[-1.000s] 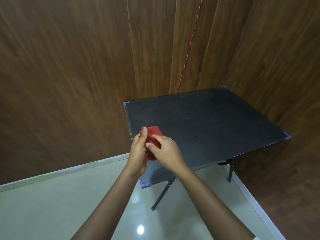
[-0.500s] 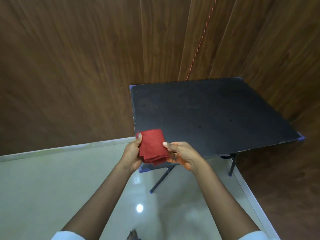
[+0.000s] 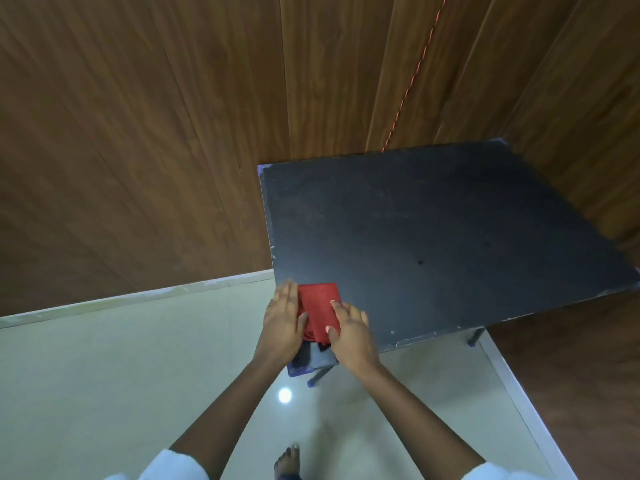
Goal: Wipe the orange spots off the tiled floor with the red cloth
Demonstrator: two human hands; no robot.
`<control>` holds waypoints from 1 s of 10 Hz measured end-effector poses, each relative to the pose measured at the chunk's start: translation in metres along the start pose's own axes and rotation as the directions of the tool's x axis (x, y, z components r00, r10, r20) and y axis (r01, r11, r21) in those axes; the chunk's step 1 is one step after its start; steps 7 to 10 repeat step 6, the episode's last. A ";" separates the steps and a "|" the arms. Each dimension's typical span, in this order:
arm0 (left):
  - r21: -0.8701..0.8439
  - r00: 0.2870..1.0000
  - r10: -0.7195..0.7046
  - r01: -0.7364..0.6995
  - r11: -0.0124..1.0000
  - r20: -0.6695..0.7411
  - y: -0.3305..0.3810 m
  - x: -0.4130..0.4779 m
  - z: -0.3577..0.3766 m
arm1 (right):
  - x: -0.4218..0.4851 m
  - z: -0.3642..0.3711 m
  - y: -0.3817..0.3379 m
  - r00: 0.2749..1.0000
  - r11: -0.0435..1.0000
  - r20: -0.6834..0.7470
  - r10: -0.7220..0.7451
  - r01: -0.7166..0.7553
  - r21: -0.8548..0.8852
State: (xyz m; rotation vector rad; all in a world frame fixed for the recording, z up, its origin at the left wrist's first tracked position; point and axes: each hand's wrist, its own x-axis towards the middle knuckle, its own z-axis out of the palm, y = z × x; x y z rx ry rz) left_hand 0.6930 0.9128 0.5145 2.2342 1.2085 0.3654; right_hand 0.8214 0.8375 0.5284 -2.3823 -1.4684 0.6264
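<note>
A folded red cloth (image 3: 319,308) is held between my two hands above the near left corner of a black table (image 3: 433,237). My left hand (image 3: 282,323) lies along the cloth's left edge, thumb on top. On the cloth's right side is my right hand (image 3: 349,332), with its fingers laid over the fabric. The pale tiled floor (image 3: 104,375) spreads below and to the left. No orange spots show on the floor in view.
Dark wood panel walls (image 3: 138,133) close in the left, back and right sides. A red cord (image 3: 414,74) runs down the back wall. The table stands on thin metal legs (image 3: 320,375). A bare foot (image 3: 287,459) shows at the bottom edge.
The view tilted down and closer to the table. Both hands shifted from pinching the cloth's edges to lying flatter along its sides, still holding it.
</note>
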 end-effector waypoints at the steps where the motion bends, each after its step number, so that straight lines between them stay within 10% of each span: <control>1: 0.355 0.963 0.204 -0.256 0.899 0.176 -0.024 -0.011 0.010 | 0.002 0.006 0.006 0.981 0.970 0.075 -0.179 0.188 -0.152; 3: 0.501 0.919 0.109 -0.302 0.811 0.378 -0.061 -0.002 -0.003 | 0.000 0.030 0.013 0.958 0.907 0.228 -0.173 0.245 -0.343; 4: 0.432 0.881 0.124 -0.341 0.835 0.457 -0.052 0.003 -0.010 | 0.010 0.023 0.011 0.938 0.976 0.318 -0.135 0.181 -0.118; 6: 0.243 0.975 0.127 -0.170 0.955 0.183 0.001 0.017 -0.044 | 0.020 -0.018 0.021 0.998 0.901 -0.050 -0.042 0.059 0.430; 10: 0.243 0.975 0.127 -0.170 0.955 0.183 0.001 0.017 -0.044 | 0.020 -0.018 0.021 0.998 0.901 -0.050 -0.042 0.059 0.430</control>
